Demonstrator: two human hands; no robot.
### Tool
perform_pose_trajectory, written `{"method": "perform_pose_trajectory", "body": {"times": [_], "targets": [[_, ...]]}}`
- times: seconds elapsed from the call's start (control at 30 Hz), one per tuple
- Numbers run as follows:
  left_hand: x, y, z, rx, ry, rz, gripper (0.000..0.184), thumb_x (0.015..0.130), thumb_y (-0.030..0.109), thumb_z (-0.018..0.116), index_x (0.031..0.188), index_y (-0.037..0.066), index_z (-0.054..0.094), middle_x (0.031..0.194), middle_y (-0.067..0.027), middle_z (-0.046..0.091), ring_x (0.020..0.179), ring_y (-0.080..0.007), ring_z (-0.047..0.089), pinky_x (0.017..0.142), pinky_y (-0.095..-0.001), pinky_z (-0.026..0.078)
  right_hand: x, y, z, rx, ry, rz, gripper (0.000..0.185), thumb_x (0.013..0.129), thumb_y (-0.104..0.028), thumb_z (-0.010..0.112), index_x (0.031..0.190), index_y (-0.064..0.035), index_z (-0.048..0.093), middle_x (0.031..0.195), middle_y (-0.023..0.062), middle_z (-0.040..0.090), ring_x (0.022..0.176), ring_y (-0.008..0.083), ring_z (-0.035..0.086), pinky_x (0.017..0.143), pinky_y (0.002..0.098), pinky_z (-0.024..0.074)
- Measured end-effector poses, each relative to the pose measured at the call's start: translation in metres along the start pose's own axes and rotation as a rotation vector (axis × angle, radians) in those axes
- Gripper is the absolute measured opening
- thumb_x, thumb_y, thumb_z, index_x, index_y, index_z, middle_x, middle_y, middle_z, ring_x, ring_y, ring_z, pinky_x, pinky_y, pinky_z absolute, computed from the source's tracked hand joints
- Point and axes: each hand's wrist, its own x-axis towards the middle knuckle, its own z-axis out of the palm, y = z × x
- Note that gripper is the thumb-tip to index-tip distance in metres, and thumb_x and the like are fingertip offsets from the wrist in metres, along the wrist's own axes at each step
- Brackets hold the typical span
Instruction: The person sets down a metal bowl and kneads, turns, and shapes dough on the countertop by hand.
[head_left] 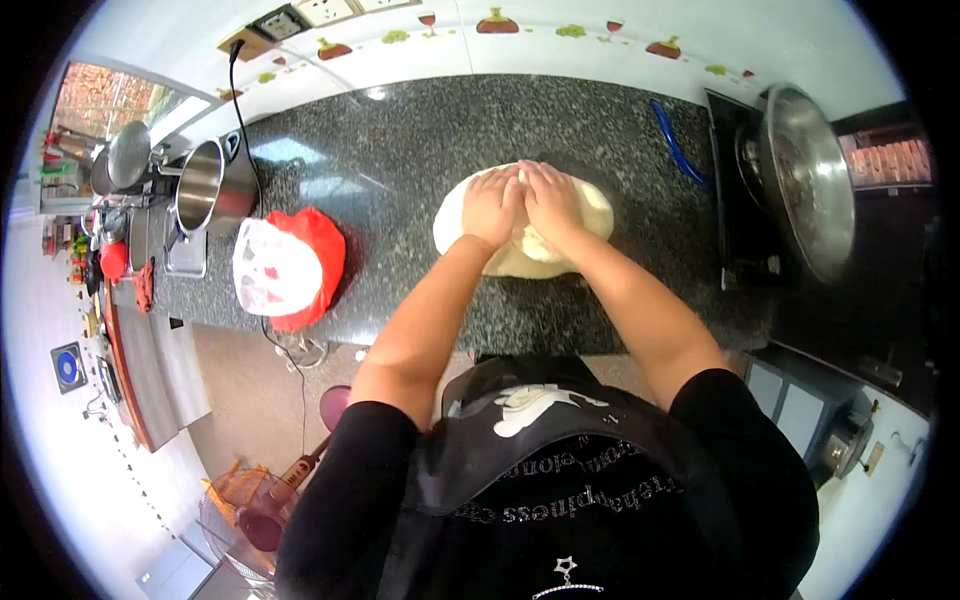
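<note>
A pale, rounded slab of dough [598,212] lies on the dark speckled counter. My left hand [491,203] rests on it, palm down, fingers stretched toward the wall. Beside it, close at the thumbs, my right hand [551,203] presses on the same dough with its fingers also extended. A folded lump of the dough shows under and just below the right palm. The fingertips reach about the dough's far edge, and the surface beneath both palms is hidden.
Left of the dough sits a red and white bag [290,268]. Behind it stand a steel pot [212,185] and a power cord [240,120]. At the right, a large metal wok [812,185] is tilted on the stove [740,240], near a blue hose [675,145].
</note>
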Motion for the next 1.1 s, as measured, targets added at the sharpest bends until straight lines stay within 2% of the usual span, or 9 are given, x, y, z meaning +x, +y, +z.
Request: {"method": "perform_pose_trajectory", "body": {"times": [0.23, 0.37, 0.4, 0.57, 0.77, 0.87, 0.97, 1.0, 1.1], "targets": [[-0.104, 0.063, -0.071, 0.05, -0.291, 0.108, 0.044, 0.1, 0.029, 0.053, 0.14, 0.01, 0.059, 0.145, -0.0151, 0.056, 0.143, -0.0339, 0.043, 0.116, -0.0424, 0.036, -0.087, -0.06, -0.11, 0.107, -0.407, 0.001, 0.04, 0.096, -0.021, 0.061, 0.134, -0.0088, 0.061, 0.144, 0.0131, 0.055, 0.14, 0.0306, 0.046, 0.116, 0.0436, 0.0368], [-0.108, 0.065, -0.077, -0.077, -0.14, -0.131, 0.042, 0.096, 0.023, 0.061, 0.136, 0.011, 0.059, 0.136, -0.017, 0.062, 0.124, -0.0354, 0.06, 0.103, -0.043, 0.048, -0.075, -0.064, -0.123, 0.206, -0.307, 0.403, 0.02, 0.099, -0.012, 0.056, 0.109, -0.001, 0.068, 0.106, 0.0136, 0.071, 0.093, 0.0291, 0.069, 0.082, 0.0406, 0.056], [-0.111, 0.058, -0.069, -0.073, -0.039, -0.122, 0.04, 0.095, 0.021, 0.062, 0.134, 0.01, 0.06, 0.13, -0.0188, 0.065, 0.115, -0.0382, 0.064, 0.098, -0.0438, 0.051, -0.071, -0.039, -0.095, 0.622, -0.386, 0.655, 0.02, 0.098, -0.008, 0.051, 0.096, 0.0036, 0.067, 0.084, 0.0132, 0.069, 0.067, 0.0253, 0.067, 0.058, 0.0396, 0.0531], [-0.119, 0.076, -0.075, -0.138, -0.093, -0.148, 0.036, 0.093, 0.01, 0.06, 0.128, 0.005, 0.061, 0.125, -0.023, 0.064, 0.115, -0.0405, 0.062, 0.099, -0.0432, 0.049, -0.024, -0.005, -0.035, 0.228, -1.004, 0.741, 0.018, 0.087, 0.001, 0.051, 0.075, 0.0043, 0.063, 0.057, 0.0123, 0.055, 0.043, 0.0193, 0.05, 0.04, 0.0358, 0.0363], [-0.144, 0.054, -0.065, -0.149, 0.037, -0.251, 0.034, 0.092, 0.003, 0.055, 0.125, 0.006, 0.063, 0.118, -0.0226, 0.067, 0.108, -0.0415, 0.065, 0.095, -0.0436, 0.05, 0.013, -0.023, 0.005, -0.452, -1.098, 0.559, 0.022, 0.089, -0.011, 0.059, 0.072, -0.0014, 0.069, 0.066, 0.0135, 0.068, 0.051, 0.0215, 0.06, 0.053, 0.0389, 0.0464], [-0.157, 0.046, -0.067, -0.108, -0.002, -0.442, 0.037, 0.09, -0.002, 0.052, 0.124, 0.004, 0.062, 0.117, -0.022, 0.068, 0.114, -0.0367, 0.065, 0.1, -0.0394, 0.048, 0.015, -0.014, 0.008, -0.101, -0.978, 0.821, 0.021, 0.088, -0.008, 0.059, 0.07, 0.0015, 0.066, 0.062, 0.0123, 0.065, 0.048, 0.0208, 0.059, 0.049, 0.0361, 0.0465], [-0.158, 0.019, -0.069, -0.239, 0.116, -0.468, 0.036, 0.087, -0.007, 0.049, 0.119, 0.0, 0.063, 0.115, -0.0168, 0.071, 0.113, -0.0261, 0.067, 0.101, -0.0366, 0.048, -0.016, 0.018, -0.003, 0.139, -1.062, 0.543, 0.02, 0.091, -0.009, 0.056, 0.08, 0.0012, 0.07, 0.068, 0.0141, 0.069, 0.054, 0.0216, 0.065, 0.051, 0.0351, 0.0505], [-0.155, 0.012, -0.074, -0.25, 0.111, -0.511, 0.036, 0.087, -0.007, 0.048, 0.118, -0.001, 0.063, 0.115, -0.0157, 0.071, 0.112, -0.0248, 0.067, 0.1, -0.0359, 0.049, -0.021, -0.025, -0.062, 0.372, -0.923, 0.84, 0.022, 0.093, -0.009, 0.051, 0.085, 0.0046, 0.066, 0.067, 0.0143, 0.065, 0.052, 0.0211, 0.064, 0.045, 0.0326, 0.0488], [-0.152, -0.001, -0.084, -0.226, 0.117, -0.652, 0.034, 0.088, -0.007, 0.046, 0.117, 0.0, 0.064, 0.112, -0.012, 0.071, 0.107, -0.021, 0.068, 0.094, -0.0321, 0.05, -0.031, -0.016, -0.12, 0.469, -0.907, 0.773, 0.018, 0.092, -0.006, 0.052, 0.088, 0.0079, 0.062, 0.068, 0.0158, 0.064, 0.05, 0.0226, 0.064, 0.041, 0.031, 0.0464]]}}
